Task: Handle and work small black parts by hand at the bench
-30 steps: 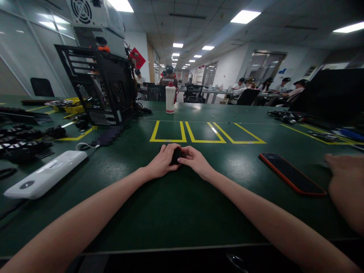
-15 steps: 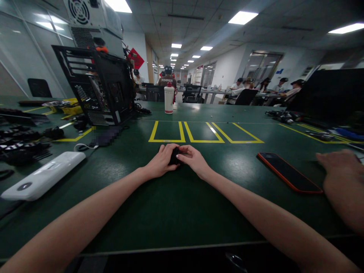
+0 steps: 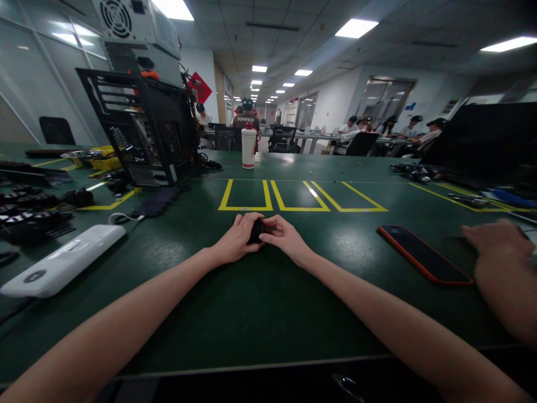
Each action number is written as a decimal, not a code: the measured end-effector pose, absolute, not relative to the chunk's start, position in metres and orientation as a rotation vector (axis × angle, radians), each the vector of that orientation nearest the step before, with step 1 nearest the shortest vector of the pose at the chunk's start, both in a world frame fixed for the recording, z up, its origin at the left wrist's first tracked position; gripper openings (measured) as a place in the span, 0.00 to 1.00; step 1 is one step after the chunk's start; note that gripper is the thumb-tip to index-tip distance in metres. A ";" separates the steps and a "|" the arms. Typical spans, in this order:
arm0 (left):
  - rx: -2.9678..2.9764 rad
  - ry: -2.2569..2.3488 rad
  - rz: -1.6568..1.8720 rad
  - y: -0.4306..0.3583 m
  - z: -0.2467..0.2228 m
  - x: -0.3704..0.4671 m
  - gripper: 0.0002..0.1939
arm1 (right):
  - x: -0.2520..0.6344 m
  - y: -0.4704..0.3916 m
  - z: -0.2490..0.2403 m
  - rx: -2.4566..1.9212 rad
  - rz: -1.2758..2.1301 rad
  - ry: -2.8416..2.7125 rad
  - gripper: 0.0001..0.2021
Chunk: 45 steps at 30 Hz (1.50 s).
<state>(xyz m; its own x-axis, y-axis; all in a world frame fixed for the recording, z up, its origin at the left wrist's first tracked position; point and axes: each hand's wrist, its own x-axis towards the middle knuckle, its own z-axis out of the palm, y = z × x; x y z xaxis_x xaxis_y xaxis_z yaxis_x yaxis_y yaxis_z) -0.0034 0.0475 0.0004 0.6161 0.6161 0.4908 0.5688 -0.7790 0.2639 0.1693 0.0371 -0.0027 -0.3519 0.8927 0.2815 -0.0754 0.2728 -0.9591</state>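
Between my hands, low over the green table [image 3: 260, 313], is a small black object [image 3: 256, 230]. My left hand [image 3: 238, 239] is wrapped round its left side, fingers over the top and thumb below. My right hand [image 3: 284, 237] pinches its right edge between thumb and fingers. Most of the object is covered, and its exact shape cannot be made out. Just beyond my hands, three yellow tape outlines [image 3: 245, 209] lie side by side on the table.
An orange-edged phone [image 3: 423, 254] lies at right, beside another person's hand [image 3: 499, 238]. At left are a white power bank [image 3: 67, 260], dark cables and an open computer case [image 3: 155, 129]. A white bottle [image 3: 248, 148] stands beyond the outlines.
My right fingers have shifted slightly on the black object, and a little more of it shows. The other person's hand has moved slightly at the right edge.
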 end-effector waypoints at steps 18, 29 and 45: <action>2.720 1.030 0.912 0.046 0.000 -0.003 0.29 | 0.168 0.038 -0.005 -0.788 1.242 -1.576 0.16; 2.759 1.005 0.917 0.048 0.000 -0.002 0.29 | 0.166 0.042 -0.005 -0.828 1.169 -1.565 0.15; 2.738 1.024 0.916 0.048 -0.001 -0.002 0.30 | 0.166 0.040 -0.005 -0.791 1.197 -1.538 0.11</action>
<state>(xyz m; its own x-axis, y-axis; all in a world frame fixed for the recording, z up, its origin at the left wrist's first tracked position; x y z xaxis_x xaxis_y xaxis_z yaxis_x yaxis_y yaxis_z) -0.0022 0.0483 -0.0008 0.5982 0.6201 0.5075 0.5732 -0.7738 0.2697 0.1657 0.0403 -0.0049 -0.2941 0.9051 0.3072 -0.0754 0.2985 -0.9514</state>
